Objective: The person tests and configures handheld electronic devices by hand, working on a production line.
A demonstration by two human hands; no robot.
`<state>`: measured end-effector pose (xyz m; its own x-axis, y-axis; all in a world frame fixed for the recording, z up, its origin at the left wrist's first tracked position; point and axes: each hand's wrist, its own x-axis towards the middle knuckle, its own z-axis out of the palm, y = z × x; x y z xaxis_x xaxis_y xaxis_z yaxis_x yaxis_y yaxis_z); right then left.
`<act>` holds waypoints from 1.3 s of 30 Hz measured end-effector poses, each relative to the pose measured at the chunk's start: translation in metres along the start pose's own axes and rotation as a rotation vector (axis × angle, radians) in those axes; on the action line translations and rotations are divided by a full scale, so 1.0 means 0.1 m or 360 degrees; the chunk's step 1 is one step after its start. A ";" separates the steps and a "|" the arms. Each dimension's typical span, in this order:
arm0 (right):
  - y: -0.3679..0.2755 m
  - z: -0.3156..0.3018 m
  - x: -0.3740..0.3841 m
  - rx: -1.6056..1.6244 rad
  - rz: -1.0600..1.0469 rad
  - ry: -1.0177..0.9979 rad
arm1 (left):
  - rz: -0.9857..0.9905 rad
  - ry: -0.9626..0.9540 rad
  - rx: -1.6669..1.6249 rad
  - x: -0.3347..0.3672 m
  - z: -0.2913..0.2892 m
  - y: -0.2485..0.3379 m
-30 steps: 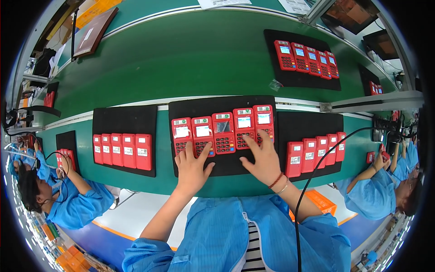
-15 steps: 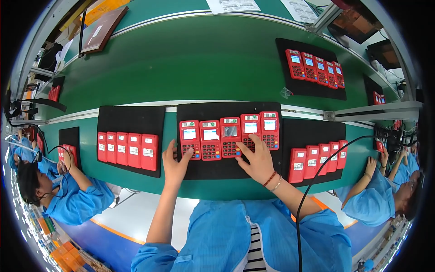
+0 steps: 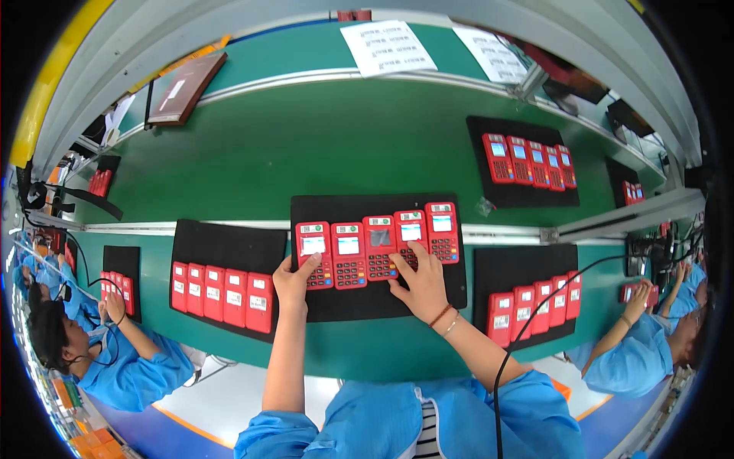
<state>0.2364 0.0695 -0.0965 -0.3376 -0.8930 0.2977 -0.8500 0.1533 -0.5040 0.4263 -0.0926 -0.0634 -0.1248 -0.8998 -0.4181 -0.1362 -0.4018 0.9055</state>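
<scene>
Five red keypad terminals (image 3: 380, 249) face-up on the black mat (image 3: 359, 303), frame centre. Five face-down units (image 3: 235, 297) centre left, five face-down ones (image 3: 542, 303) centre right, five lit units (image 3: 537, 164) upper right. Left hand (image 3: 291, 284) straddles leftmost terminal's edge, can't tell if gripping; right hand (image 3: 424, 289) unclenched, fingers spread over third and fourth. White labels (image 3: 501, 321) on the backs, print too small to read from here. Two printed sheets (image 3: 388, 49), top.

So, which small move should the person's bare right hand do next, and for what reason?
Perhaps slide the bare right hand slightly left, to the black keys of the middle red handheld terminal: its rectangular screen looks dark grey, while the other four terminals in its row show lit screens, and this hand is close by.
</scene>
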 end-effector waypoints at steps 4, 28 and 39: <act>0.29 0.39 0.97 0.0075 -0.0145 0.0093 | 0.0123 0.0015 -0.0162 0.85 0.16 0.28; 0.59 0.94 2.19 -0.0112 -0.0110 0.0204 | 0.0431 0.1245 0.1931 0.75 -2.24 -0.33; 0.58 0.99 2.21 -0.0123 -0.0123 0.0189 | 0.0522 0.0851 0.1600 -0.15 -0.58 -0.59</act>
<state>0.1526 -0.1609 -0.1407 -0.3116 -0.8478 0.4290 -0.9023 0.1224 -0.4134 0.4929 -0.0655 -0.1066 0.0966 -0.9877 0.1230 -0.9154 -0.0397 0.4006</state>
